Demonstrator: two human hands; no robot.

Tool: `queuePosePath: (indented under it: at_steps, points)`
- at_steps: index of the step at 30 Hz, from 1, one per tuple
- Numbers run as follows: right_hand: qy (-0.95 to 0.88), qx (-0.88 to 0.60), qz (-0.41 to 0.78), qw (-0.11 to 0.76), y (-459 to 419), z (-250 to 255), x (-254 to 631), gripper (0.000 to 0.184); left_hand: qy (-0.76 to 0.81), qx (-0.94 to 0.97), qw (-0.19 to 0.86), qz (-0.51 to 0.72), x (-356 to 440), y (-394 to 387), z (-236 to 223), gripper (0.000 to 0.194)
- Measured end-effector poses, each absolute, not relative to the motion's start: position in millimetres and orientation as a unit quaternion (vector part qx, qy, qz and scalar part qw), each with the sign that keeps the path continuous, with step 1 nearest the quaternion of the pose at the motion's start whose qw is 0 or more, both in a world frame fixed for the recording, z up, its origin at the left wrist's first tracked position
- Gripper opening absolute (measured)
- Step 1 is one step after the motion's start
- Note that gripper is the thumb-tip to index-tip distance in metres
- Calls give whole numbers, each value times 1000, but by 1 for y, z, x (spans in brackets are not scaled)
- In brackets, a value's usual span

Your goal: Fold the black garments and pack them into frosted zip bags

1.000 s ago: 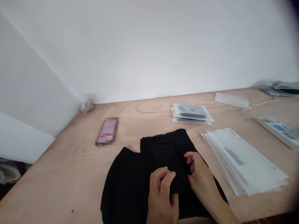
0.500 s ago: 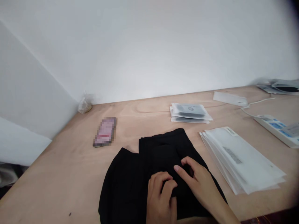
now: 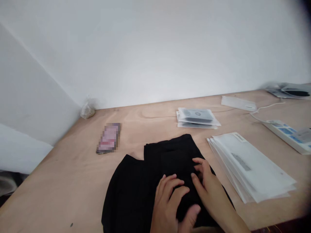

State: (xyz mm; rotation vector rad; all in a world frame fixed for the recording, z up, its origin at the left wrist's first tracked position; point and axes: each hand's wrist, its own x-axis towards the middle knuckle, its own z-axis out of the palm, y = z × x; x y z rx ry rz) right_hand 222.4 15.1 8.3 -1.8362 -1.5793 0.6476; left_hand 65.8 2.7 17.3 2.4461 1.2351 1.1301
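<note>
A black cloth garment [image 3: 131, 194] lies spread on the wooden table in front of me, with a notch in its far edge; its exact kind I cannot tell. My left hand [image 3: 171, 204] rests on its near middle part, fingers spread and lightly bent, thumb apart. To the right of that, my right hand [image 3: 209, 184] touches the garment's right part with bent fingers and the thumb away from them. Neither hand grips anything that I can see. The garment's near edge is partly hidden by my hands and the frame's bottom.
Flat translucent bags [image 3: 252, 165] lie in a fanned stack right of the garment. Behind it are packed bags with dark contents [image 3: 198, 116]. A blurred-out phone [image 3: 108, 138] lies at left, a small clear bag [image 3: 87, 110] in the corner, a white power strip [image 3: 289, 134] at right.
My left hand has opened, its fingers stretching out and its thumb coming into sight. My right hand has shifted slightly right and away from me. The garment looks nearly the same.
</note>
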Motion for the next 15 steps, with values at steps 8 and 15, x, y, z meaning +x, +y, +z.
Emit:
queuePosePath:
  at_steps: [8, 15]
  points:
    - [-737, -624, 29, 258, 11, 23, 212, 48, 499, 842, 37, 200, 71, 17, 19, 47]
    - [-794, -594, 53, 116, 22, 4, 210, 50, 512, 849, 26, 126, 77, 21, 15, 50]
